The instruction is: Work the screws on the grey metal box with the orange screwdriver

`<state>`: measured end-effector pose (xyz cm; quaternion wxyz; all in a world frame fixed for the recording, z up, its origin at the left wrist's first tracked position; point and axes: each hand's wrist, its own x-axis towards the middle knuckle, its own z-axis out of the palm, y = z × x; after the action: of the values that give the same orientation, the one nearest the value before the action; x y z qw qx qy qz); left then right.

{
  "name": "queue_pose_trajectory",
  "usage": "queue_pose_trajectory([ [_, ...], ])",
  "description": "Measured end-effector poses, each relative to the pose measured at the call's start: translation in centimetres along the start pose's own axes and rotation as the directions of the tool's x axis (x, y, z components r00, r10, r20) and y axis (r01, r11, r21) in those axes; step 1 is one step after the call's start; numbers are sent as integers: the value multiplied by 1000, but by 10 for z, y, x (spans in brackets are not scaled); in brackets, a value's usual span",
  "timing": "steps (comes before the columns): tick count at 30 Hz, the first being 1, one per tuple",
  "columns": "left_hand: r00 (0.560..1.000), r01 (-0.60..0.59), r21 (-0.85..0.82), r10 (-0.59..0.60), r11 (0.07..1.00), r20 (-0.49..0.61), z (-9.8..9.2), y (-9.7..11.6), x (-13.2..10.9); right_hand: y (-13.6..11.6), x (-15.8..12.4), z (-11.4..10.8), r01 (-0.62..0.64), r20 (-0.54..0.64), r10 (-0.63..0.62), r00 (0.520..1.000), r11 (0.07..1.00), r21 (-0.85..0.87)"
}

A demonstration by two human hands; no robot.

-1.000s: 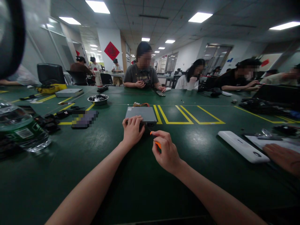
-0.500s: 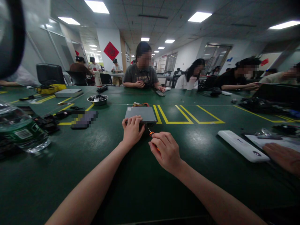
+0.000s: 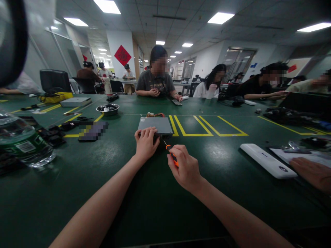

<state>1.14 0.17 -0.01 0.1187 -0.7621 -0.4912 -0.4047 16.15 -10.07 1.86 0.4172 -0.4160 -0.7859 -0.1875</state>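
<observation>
A flat grey metal box with a socket on its near side, which looks like a computer power supply (image 3: 157,124), lies on the green table. Coloured wires (image 3: 155,114) come out at its far side. My left hand (image 3: 146,143) grips the box's near left edge, fingers on top and thumb at the front. In my right hand (image 3: 184,167) is an orange and black screwdriver (image 3: 172,155), closed in the fingers. Its thin shaft points up and left at the near face of the box. Whether the tip touches a screw is too small to tell.
A metal bowl (image 3: 107,109) with small dark parts stands at the back left. To the left are a phone (image 3: 93,131) and a large water bottle (image 3: 26,141). A white oblong device (image 3: 267,160) and another person's hand (image 3: 311,170) are at the right. Several people sit around.
My right hand has shifted slightly right and turned, showing more of the screwdriver's handle. My left hand and the power supply have stayed in place.
</observation>
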Motion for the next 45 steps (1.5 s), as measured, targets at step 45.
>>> queue_pose_trajectory([
  [45,1000,2,5,-2,1000,9,-1,0,-1,2,1,-5,-113,130,107,986,993,40],
])
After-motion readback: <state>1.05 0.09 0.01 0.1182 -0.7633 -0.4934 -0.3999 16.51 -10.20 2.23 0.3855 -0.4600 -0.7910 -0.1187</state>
